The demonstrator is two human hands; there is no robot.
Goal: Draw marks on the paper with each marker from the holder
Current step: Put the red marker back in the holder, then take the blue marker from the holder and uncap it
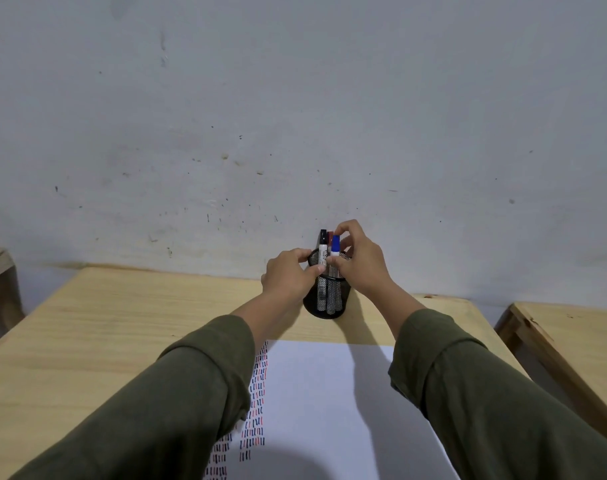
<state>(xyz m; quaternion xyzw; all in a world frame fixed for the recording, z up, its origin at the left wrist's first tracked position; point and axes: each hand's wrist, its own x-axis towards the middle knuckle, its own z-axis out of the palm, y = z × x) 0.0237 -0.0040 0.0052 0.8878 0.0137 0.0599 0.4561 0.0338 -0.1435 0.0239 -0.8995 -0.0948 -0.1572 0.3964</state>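
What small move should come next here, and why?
Probably lift the blue-capped marker straight up out of the holder: the right hand already pinches it, the left hand steadies the rim, and the paper has blank space.

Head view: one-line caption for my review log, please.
Left hand steadies the mesh holder while the right hand pinches the blue-capped marker; marked paper lies nearer.

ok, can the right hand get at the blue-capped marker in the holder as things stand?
Probably yes. The right hand is already at the blue-capped marker, fingers around its upper part above the mesh holder. The left hand grips the holder rim on the other side, and nothing blocks a lift straight up.
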